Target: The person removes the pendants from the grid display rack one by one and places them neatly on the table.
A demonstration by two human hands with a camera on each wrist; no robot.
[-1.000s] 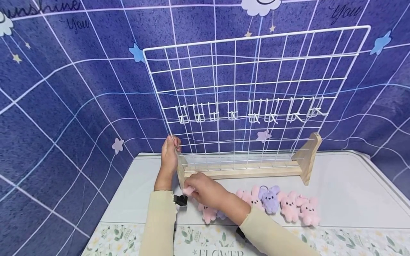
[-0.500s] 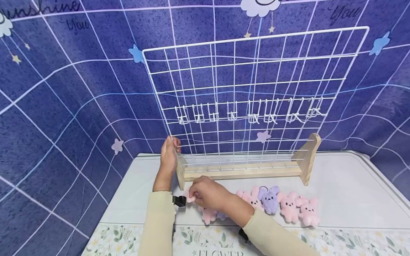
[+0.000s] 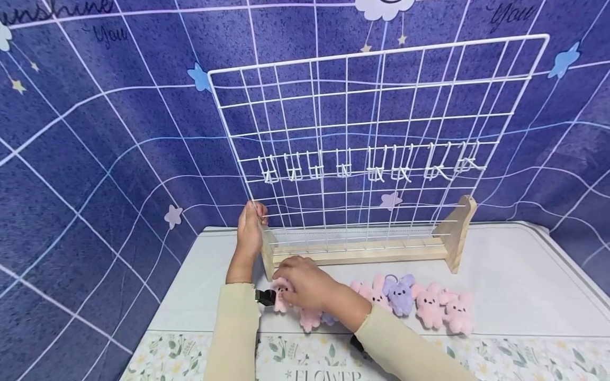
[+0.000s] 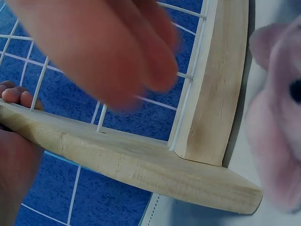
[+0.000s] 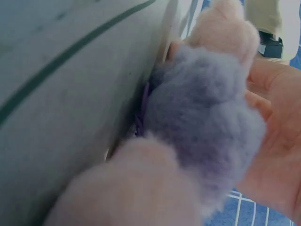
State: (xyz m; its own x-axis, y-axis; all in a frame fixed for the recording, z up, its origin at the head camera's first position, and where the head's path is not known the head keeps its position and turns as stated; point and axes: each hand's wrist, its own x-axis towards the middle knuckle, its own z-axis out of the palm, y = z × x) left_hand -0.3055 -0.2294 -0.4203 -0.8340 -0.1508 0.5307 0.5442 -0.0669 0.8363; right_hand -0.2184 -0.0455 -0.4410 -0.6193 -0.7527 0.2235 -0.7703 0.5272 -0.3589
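Observation:
At the left end of the white wire grid rack (image 3: 381,124), my left hand (image 3: 250,230) grips the wooden side foot (image 3: 268,254). The left wrist view shows fingertips (image 4: 19,95) curled round that wood. My right hand (image 3: 307,283) reaches across low in front of the rack and holds a small pink plush toy (image 3: 280,299) near its head, face outward. Part of this toy is hidden by the fingers. Beneath the right hand are another pink plush toy (image 3: 310,319) and a mostly hidden purple one (image 5: 202,117).
To the right lie several more plush toys, including a purple one (image 3: 399,296) and a pink one (image 3: 430,307). White hooks (image 3: 343,168) hang in a row across the rack. A wooden foot (image 3: 461,233) supports its right end. Behind stands a blue patterned cloth (image 3: 119,185).
The pink toy in my right hand has come down and turned, so its face now shows. My left hand has kept its hold on the rack's foot.

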